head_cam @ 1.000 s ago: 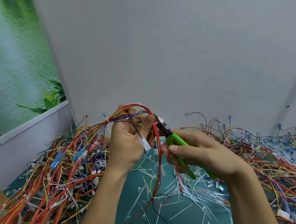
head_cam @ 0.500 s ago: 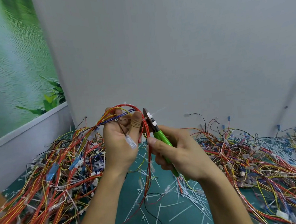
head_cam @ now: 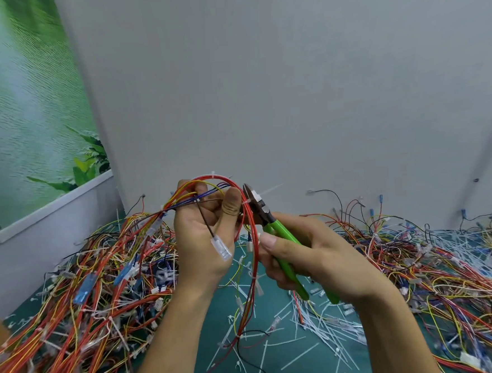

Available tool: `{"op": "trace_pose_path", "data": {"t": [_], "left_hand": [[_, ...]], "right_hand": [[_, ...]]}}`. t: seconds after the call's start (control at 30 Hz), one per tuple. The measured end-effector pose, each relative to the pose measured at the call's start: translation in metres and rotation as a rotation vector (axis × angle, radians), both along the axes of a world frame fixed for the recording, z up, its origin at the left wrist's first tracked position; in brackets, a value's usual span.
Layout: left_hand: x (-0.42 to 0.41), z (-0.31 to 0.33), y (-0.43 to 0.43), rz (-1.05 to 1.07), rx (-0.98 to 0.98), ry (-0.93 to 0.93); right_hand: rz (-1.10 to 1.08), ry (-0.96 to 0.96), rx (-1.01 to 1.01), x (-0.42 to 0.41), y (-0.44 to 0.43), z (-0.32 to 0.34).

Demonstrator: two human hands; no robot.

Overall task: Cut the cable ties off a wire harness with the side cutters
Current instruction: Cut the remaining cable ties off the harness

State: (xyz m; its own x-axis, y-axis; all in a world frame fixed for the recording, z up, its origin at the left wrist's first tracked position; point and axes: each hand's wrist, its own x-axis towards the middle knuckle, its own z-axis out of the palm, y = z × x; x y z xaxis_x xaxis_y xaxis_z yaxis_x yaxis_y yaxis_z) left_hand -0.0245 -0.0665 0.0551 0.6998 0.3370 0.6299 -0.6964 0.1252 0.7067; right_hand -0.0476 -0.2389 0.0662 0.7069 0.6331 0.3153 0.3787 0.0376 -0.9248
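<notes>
**Cutter nose set against a tie on the raised harness**

I start at the fingers (head_cam: 231,204) of my left hand (head_cam: 205,241). They are curled round a bunch of red, yellow, blue and black leads, and the thumb presses up beside the red strands. This is the wire harness (head_cam: 253,244). It is held up off the table, arches over the top of that hand, and drops in a long red loop between both wrists. A black lead ending in a clear connector (head_cam: 221,247) hangs across the left palm.

My right hand (head_cam: 311,257) is wrapped round the green handles of the side cutters (head_cam: 274,228), thumb on top and the other fingers folded beneath. The tool's dark head points up and left, and its jaws sit right against a white cable tie (head_cam: 248,202) that rings the red strands just beside the left thumb. The tie's loose tail sticks out to the upper right. I cannot tell whether the blades have bitten through it.

Farther out, the green table (head_cam: 280,355) under the hands is strewn with cut ties (head_cam: 330,326). Heaps of wire lie on the left (head_cam: 85,285) and on the right (head_cam: 433,260). Behind them stands a pale grey wall (head_cam: 261,83), and a green leafy poster (head_cam: 23,100) hangs at the left.
</notes>
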Motion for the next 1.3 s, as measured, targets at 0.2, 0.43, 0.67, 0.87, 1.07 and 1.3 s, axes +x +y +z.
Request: {"op": "trace_pose_path", "data": {"t": [0.2,0.43,0.67,0.87,1.07,1.3], "left_hand": [[-0.003,0.004,0.009,-0.007,0.093,-0.053],[-0.001,-0.001,0.009,-0.052,0.116,-0.060],[-0.004,0.001,0.017,-0.360,-0.090,-0.016],[-0.010,0.004,0.019,-0.708,-0.312,0.031],[-0.014,0.004,0.016,-0.844,-0.385,0.052],[-0.008,0.007,0.008,-0.711,-0.344,0.126]], "right_hand": [[0.003,-0.032,-0.034,-0.001,-0.004,0.001],[-0.052,-0.057,-0.027,0.000,-0.001,-0.001],[-0.160,0.135,0.373,0.010,0.016,-0.007],[-0.344,0.209,0.607,0.022,-0.025,-0.002],[-0.291,0.040,0.369,0.009,-0.033,0.002],[-0.190,-0.089,0.083,-0.006,-0.020,0.010]]}}
